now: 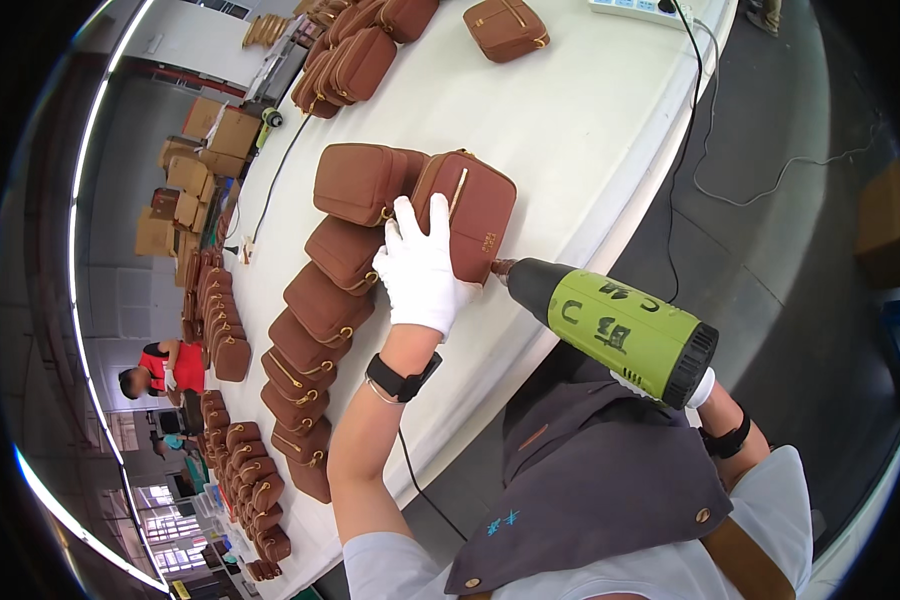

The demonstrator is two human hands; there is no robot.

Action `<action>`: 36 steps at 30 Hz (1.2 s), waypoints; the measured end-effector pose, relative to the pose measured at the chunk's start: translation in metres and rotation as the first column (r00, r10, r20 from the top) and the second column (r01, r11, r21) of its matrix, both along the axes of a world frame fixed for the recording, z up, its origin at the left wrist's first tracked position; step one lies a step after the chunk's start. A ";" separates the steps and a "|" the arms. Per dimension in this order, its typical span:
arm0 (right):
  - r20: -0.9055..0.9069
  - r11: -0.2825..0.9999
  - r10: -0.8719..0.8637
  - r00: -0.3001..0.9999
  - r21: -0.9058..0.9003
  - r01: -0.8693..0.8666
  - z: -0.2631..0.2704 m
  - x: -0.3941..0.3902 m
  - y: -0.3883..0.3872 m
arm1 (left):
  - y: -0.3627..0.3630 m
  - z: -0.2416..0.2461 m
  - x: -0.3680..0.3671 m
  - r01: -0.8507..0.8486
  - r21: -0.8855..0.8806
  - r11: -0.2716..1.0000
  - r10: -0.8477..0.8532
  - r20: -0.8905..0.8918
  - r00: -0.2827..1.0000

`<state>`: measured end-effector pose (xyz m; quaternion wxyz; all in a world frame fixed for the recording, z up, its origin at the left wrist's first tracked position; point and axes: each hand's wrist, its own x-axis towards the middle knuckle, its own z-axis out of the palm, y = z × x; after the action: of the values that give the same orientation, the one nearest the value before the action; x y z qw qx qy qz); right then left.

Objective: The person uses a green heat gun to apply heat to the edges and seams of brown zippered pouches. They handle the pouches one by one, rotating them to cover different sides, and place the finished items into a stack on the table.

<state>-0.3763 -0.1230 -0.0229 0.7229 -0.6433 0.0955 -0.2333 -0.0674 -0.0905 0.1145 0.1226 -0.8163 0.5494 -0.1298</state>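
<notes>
My left hand (420,270), in a white glove, holds a brown leather-look bag (487,202) upright near the table's edge, its fingers spread over the front beside a zip. In my right hand (701,388), also gloved and mostly hidden behind the tool, is a green and black heat gun (615,322). Its nozzle (502,270) points at the bag's lower corner; whether they touch cannot be told. Just left of the held bag stands another brown bag (356,184). A curved row of similar bags (322,300) runs down the table from there.
The white table (570,127) carries more bags (352,67) at its far end and a single bag (506,30). A power strip (641,9) lies at the right edge, with a black cable (694,112) hanging down. A person in red (184,366) works across the table.
</notes>
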 end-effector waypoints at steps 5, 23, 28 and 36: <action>0.028 0.981 -0.087 0.996 -0.169 0.091 0.000 0.007 0.000 | -0.008 -0.011 0.002 0.020 -0.104 0.994 -0.015 0.055 0.998; -0.005 0.956 -0.287 0.958 -0.061 0.286 0.005 0.028 -0.034 | -0.077 0.005 0.012 -0.072 -0.054 0.996 0.066 -0.107 0.992; 0.037 0.890 -0.389 0.921 -0.245 0.385 0.016 0.018 -0.040 | -0.086 -0.010 0.047 -0.003 -0.133 0.991 0.004 0.007 1.000; 0.009 0.942 -0.304 0.953 -0.148 0.302 -0.002 0.000 -0.027 | -0.084 -0.005 -0.007 0.007 0.007 1.000 -0.007 0.084 0.996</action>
<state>-0.3764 -0.1498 -0.0248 0.6281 -0.6743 0.1809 -0.3435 -0.0748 -0.1742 0.1091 0.1478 -0.8077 0.5471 -0.1624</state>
